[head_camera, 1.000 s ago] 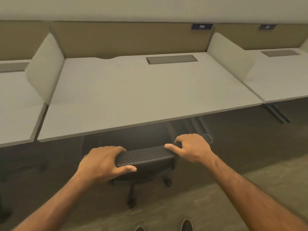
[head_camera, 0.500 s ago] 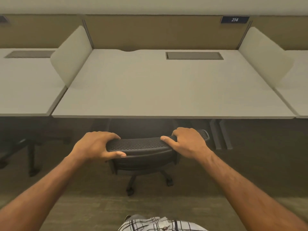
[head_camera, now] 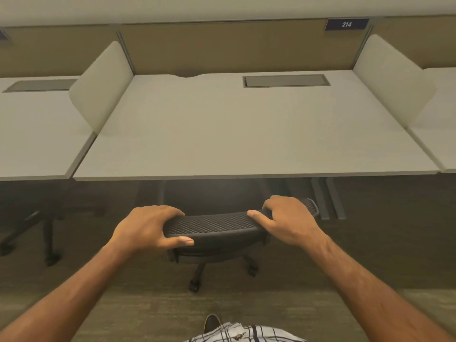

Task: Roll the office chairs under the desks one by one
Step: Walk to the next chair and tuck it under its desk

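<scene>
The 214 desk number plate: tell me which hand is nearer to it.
Right. The right hand grips the chair backrest at its right end, below the 214 plate; the left hand grips the left end, farther away.

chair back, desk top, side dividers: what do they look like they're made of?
Chair back: black mesh in a dark, probably plastic frame; the woven dot pattern shows between both hands.
Desk top: pale matte board, likely laminate; flat, even, no grain or gloss.
Dividers: off-white matte panels with rounded corners; fabric or frosted plastic, cannot tell.
</scene>
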Demonstrator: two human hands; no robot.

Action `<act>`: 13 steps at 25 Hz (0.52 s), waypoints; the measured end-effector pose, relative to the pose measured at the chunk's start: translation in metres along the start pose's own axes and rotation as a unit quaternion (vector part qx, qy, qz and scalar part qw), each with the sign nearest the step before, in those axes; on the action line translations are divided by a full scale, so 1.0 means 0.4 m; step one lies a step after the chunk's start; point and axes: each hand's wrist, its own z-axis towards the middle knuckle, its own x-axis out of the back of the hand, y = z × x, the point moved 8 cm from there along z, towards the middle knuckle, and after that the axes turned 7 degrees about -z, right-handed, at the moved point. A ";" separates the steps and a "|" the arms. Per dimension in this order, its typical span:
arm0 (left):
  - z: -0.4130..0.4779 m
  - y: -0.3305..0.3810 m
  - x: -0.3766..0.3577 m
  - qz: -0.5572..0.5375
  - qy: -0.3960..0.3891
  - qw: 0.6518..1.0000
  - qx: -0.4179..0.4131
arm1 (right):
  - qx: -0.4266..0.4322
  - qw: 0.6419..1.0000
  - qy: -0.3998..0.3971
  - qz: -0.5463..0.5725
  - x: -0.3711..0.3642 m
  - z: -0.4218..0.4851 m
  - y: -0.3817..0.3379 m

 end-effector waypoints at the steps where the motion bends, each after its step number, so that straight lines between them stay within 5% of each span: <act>1: 0.002 0.005 -0.005 -0.002 0.004 1.000 -0.007 | -0.004 1.000 0.001 0.000 0.000 -0.007 0.008; 13: 0.126 0.044 -0.015 0.000 -0.018 0.997 -0.081 | -0.061 0.995 0.074 -0.023 0.023 -0.023 0.094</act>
